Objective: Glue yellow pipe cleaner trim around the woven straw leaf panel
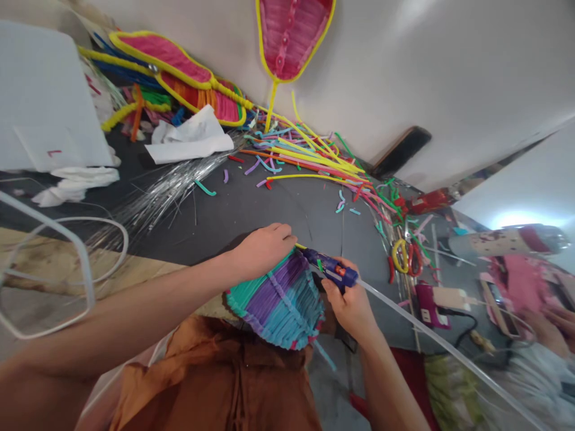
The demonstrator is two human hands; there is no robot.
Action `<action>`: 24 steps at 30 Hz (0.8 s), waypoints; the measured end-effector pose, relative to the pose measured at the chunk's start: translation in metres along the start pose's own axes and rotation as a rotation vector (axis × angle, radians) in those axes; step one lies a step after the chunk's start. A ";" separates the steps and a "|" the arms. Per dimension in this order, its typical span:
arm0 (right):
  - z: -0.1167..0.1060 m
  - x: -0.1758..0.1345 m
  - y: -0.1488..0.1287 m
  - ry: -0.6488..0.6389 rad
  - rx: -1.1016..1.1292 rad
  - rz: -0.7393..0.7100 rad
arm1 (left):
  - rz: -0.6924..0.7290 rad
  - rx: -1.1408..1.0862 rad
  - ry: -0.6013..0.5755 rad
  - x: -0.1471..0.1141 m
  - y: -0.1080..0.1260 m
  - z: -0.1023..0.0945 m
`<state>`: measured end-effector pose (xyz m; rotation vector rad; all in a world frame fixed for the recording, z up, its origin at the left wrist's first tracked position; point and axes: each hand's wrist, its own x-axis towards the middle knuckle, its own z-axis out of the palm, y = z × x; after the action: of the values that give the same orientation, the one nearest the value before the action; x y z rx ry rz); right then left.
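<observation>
A rounded pipe-cleaner panel (274, 305) in green, purple and blue stripes lies tilted at the table's near edge, over my lap. My left hand (265, 248) grips its top edge with bent fingers; the fingertips are partly hidden. In my right hand (353, 305) is a purple glue gun (332, 267), its nozzle at the panel's upper right edge. From the rear of the gun a long clear glue stick (431, 335) runs down to the right. A short yellow bit shows at the nozzle, near my left fingertips.
Loose pipe cleaners (309, 155) and silver wires (166, 191) cover the table's back. Finished pink panels with yellow edging (166, 57) lie back left. Scissors (406, 257), a phone (402, 151) and a bottle (507, 240) are rightward. Another person's hand (543, 332) is far right.
</observation>
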<state>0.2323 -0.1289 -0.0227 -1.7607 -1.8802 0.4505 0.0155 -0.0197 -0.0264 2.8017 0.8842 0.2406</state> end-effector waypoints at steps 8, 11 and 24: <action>-0.031 -0.004 0.000 0.024 0.067 0.084 | -0.011 -0.041 0.000 0.000 -0.001 0.002; -0.053 0.003 0.019 0.197 -0.147 0.023 | -0.020 -0.060 -0.010 0.001 -0.001 0.001; -0.073 0.024 0.072 0.111 -0.695 -0.060 | -0.036 -0.095 -0.007 0.001 0.000 -0.002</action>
<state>0.3329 -0.1059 -0.0009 -2.0737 -2.1507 -0.3719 0.0154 -0.0189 -0.0243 2.6955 0.8968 0.2598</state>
